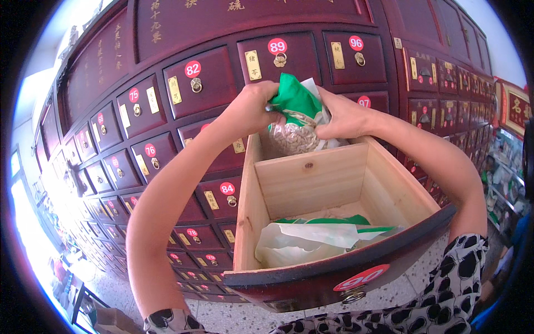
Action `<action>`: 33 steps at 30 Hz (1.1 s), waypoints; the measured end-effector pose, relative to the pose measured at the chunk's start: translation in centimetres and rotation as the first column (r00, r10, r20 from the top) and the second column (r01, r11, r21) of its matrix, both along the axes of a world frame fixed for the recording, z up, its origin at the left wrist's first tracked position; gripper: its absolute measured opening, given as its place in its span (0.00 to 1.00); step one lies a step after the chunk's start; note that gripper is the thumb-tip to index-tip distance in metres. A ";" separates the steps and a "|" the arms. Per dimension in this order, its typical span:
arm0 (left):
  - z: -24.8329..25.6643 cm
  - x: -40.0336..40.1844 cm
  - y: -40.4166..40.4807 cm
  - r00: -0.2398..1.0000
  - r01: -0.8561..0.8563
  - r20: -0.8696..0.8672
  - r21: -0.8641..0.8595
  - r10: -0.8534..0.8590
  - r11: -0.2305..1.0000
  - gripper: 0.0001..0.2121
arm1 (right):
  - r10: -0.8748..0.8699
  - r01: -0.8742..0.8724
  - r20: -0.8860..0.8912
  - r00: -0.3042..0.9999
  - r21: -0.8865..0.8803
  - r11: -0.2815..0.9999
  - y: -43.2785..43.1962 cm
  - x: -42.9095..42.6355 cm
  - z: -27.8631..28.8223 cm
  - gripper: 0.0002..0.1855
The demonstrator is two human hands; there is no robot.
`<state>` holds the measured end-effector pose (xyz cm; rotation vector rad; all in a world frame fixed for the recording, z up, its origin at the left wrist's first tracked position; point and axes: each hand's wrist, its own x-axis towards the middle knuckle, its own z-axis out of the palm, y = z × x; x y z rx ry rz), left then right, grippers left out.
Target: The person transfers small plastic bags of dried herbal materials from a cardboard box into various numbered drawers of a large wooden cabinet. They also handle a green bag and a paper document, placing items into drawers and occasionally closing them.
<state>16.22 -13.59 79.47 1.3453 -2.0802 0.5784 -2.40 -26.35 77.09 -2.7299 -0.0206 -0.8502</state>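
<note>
A pulled-out wooden drawer point(311, 183) with a dark red front stands before me, split by a cross board. Over its rear compartment, my left hand point(260, 102) grips the left side of a green and clear plastic bag point(294, 137) of pale dried pieces. My right hand point(346, 112) holds the bag's right side, thumb on the clear part. The green upper part is folded over. In the front compartment lie a white and green plastic bag point(308, 244) and some pale debris. The bag's underside is partly hidden behind the cross board.
A dark red medicine cabinet with many small ring-pull drawers point(200, 87) surrounds the open drawer. More drawer cabinets point(448, 83) extend to the right. Shelves with goods point(505, 167) stand at far right. A cardboard box point(114, 321) is at lower left on the speckled floor.
</note>
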 end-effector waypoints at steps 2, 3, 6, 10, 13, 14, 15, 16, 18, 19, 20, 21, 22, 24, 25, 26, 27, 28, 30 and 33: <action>-0.2 0.1 -0.9 0.999 0.050 0.022 -0.091 -0.048 0.995 0.17 | -0.035 0.041 0.108 0.994 -0.055 0.998 0.1 -0.1 -0.2 0.37; -0.5 -0.1 -1.2 0.998 0.066 0.012 -0.129 -0.065 0.989 0.17 | -0.040 0.047 0.111 0.993 -0.060 0.997 0.0 -0.3 -0.3 0.36; -1.9 -0.1 -1.1 0.995 0.101 0.042 -0.263 -0.093 0.959 0.17 | -0.070 0.083 0.095 0.993 -0.149 0.985 0.3 -0.4 -0.1 0.32; -1.5 0.5 2.6 0.994 -0.002 0.107 0.231 -0.024 0.973 0.16 | -0.071 0.009 -0.109 0.991 -0.490 0.872 2.7 0.1 0.6 0.30; -0.1 -1.2 3.5 0.975 -0.215 0.079 0.582 0.209 0.784 0.16 | 0.033 -0.207 -0.430 0.902 -0.366 0.907 1.9 0.5 2.2 0.29; 0.5 -1.3 3.6 0.941 -0.325 0.155 0.659 0.300 0.678 0.18 | 0.042 -0.197 -0.448 0.893 -0.305 0.932 1.5 0.9 2.1 0.30; 0.9 -1.4 4.1 0.944 -0.317 0.156 0.681 0.292 0.661 0.19 | 0.072 -0.197 -0.477 0.876 -0.218 0.956 1.2 1.2 1.9 0.30; 1.4 -1.6 4.8 0.946 -0.308 0.156 0.702 0.283 0.642 0.20 | 0.105 -0.194 -0.503 0.858 -0.128 0.973 0.8 1.4 1.6 0.30; 2.3 -0.6 4.9 0.974 -0.054 -0.078 0.833 0.213 0.551 0.25 | 0.100 -0.130 -0.551 0.829 -0.015 0.991 0.0 1.6 1.4 0.28; 2.8 -0.3 5.2 0.968 -0.052 -0.114 0.782 0.225 0.621 0.25 | 0.063 -0.098 -0.566 0.822 -0.031 0.995 -0.3 1.7 1.6 0.27; 3.1 -0.4 5.7 0.960 -0.050 -0.153 0.732 0.235 0.680 0.25 | 0.032 -0.067 -0.583 0.812 -0.039 0.997 -0.1 1.6 1.7 0.26; 3.3 -0.7 6.1 0.951 -0.050 -0.193 0.677 0.243 0.735 0.25 | 0.000 -0.036 -0.601 0.799 -0.048 0.998 -0.1 1.5 1.8 0.25; 3.1 -1.3 6.1 0.988 -0.105 -0.033 0.555 0.148 0.825 0.25 | 0.061 -0.077 -0.593 0.803 -0.002 0.997 -0.6 1.7 1.4 0.24; 2.7 -2.0 5.8 0.983 -0.045 -0.105 0.660 0.152 0.750 0.18 | 0.006 -0.017 -0.641 0.767 -0.012 1.000 0.4 1.6 1.9 0.24; 2.5 -2.2 5.6 0.978 -0.010 -0.141 0.706 0.155 0.709 0.14 | -0.024 0.015 -0.665 0.747 -0.019 1.000 0.8 1.5 2.1 0.24; 2.1 -2.4 5.5 0.975 -0.056 -0.123 0.667 0.184 0.743 0.12 | 0.023 -0.001 -0.663 0.748 0.034 0.999 0.7 1.5 2.0 0.25; 2.1 -2.6 5.3 0.978 -0.144 -0.022 0.646 0.207 0.750 0.12 | 0.068 -0.015 -0.659 0.749 0.087 0.996 0.4 1.3 2.0 0.26; 2.2 -2.9 5.0 0.970 -0.228 0.078 0.616 0.229 0.754 0.11 | 0.112 -0.027 -0.654 0.748 0.139 0.990 0.2 1.0 2.0 0.28; 1.8 -3.3 4.8 0.940 -0.339 0.221 0.545 0.259 0.767 0.11 | 0.274 -0.119 -0.565 0.778 0.296 0.948 0.6 -0.1 2.4 0.32; 0.5 -3.2 4.5 0.934 -0.354 0.242 0.525 0.263 0.774 0.11 | 0.200 -0.229 -0.353 0.914 -0.040 0.973 1.2 -2.1 3.9 0.36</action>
